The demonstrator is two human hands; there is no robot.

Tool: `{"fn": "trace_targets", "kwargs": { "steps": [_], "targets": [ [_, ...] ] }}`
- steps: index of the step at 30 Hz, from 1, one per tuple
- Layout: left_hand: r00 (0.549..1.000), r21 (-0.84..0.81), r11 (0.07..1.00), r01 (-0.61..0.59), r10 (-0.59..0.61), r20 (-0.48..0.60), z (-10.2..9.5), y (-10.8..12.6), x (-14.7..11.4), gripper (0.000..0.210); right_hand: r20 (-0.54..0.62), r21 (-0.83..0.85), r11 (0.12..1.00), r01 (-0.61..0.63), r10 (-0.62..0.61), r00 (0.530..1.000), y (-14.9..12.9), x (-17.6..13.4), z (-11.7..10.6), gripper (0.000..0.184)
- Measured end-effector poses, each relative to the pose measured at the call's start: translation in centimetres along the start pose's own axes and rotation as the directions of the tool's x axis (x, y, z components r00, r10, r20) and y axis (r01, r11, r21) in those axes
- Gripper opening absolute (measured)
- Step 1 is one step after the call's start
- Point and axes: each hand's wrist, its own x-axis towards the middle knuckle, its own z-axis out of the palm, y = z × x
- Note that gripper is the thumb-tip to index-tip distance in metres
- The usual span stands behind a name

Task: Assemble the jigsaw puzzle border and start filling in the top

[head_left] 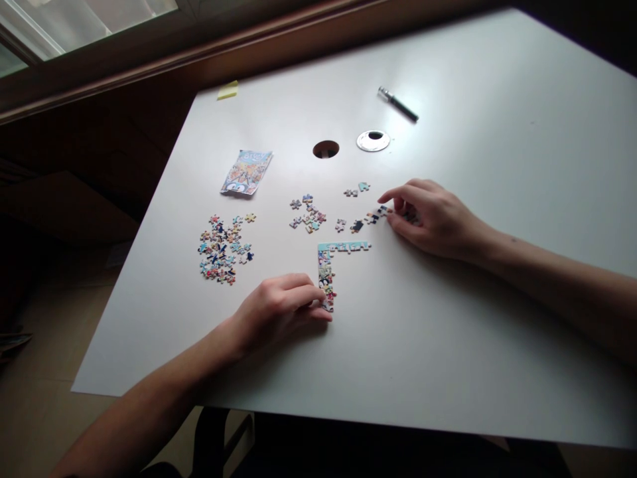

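Note:
An L-shaped run of joined jigsaw puzzle pieces [324, 265] lies on the white table, one arm along the top and one down the left. At the lower end of that left arm is my left hand [283, 302], its thumb and forefinger closed about the last puzzle piece [328, 304]. My right hand [435, 216] rests to the upper right, thumb and forefinger apart, beside small loose pieces [382, 210]. Some pieces [411, 216] are partly hidden beneath its fingers. More loose pieces [357, 226] lie between this hand and the L's top arm.
A dense pile of pieces [221, 249] lies at the left, with a smaller cluster [309, 216] nearer the middle. Behind are a printed packet [247, 172], a round table hole [326, 150], a metal ring cover [373, 141], a dark pen [398, 104] and yellow tape [227, 90].

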Motion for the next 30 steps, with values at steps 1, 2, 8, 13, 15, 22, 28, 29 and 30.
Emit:
{"fn": "trace_targets", "kwargs": {
  "steps": [1, 2, 8, 13, 15, 22, 28, 29, 30],
  "targets": [
    [1.0, 0.015, 1.0, -0.013, 0.013, -0.012, -0.09, -0.07, 0.02, 0.018, -0.001, 0.001, 1.0, 0.002, -0.002, 1.0, -0.01, -0.01, 0.01, 0.025],
    [0.999, 0.035, 0.999, -0.026, 0.027, -0.021, -0.22, -0.13, 0.07, 0.02, -0.004, 0.0, 1.0, 0.004, -0.004, 1.0, -0.01, -0.02, 0.03, 0.025],
    [0.995, 0.183, 0.978, -0.1, 0.101, 0.003, -1.02, -0.1, 0.6, 0.012, -0.021, -0.003, 1.0, 0.023, -0.023, 1.0, 0.19, -0.06, 0.22, 0.024],
    [0.99, 0.197, 0.971, -0.139, 0.133, 0.043, -0.91, 0.07, 0.58, 0.012, -0.03, -0.017, 0.999, 0.05, -0.05, 0.998, 0.31, 0.02, 0.23, 0.023],
    [0.989, 0.191, 0.97, -0.148, 0.142, 0.046, -0.78, 0.0, 0.53, 0.012, -0.03, -0.027, 0.998, 0.062, -0.063, 0.998, 0.28, 0.06, 0.23, 0.022],
    [0.991, 0.258, 0.957, -0.13, 0.131, 0.016, -0.77, 0.11, 0.67, 0.009, -0.033, -0.036, 0.997, 0.072, -0.073, 0.997, 0.27, 0.03, 0.31, 0.02],
    [0.993, 0.296, 0.951, -0.089, 0.11, -0.053, -1.02, 0.24, 0.67, 0.004, -0.043, -0.03, 0.996, 0.079, -0.08, 0.996, 0.71, -0.06, 0.46, 0.021],
    [0.994, 0.306, 0.948, -0.089, 0.102, -0.026, -0.96, 0.21, 0.66, 0.004, -0.049, -0.035, 0.996, 0.083, -0.085, 0.995, 0.74, -0.09, 0.46, 0.021],
    [0.995, 0.31, 0.946, -0.091, 0.095, 0.003, -0.87, 0.18, 0.65, 0.005, -0.061, -0.045, 0.995, 0.092, -0.095, 0.994, 0.72, -0.12, 0.44, 0.021]
  ]
}}
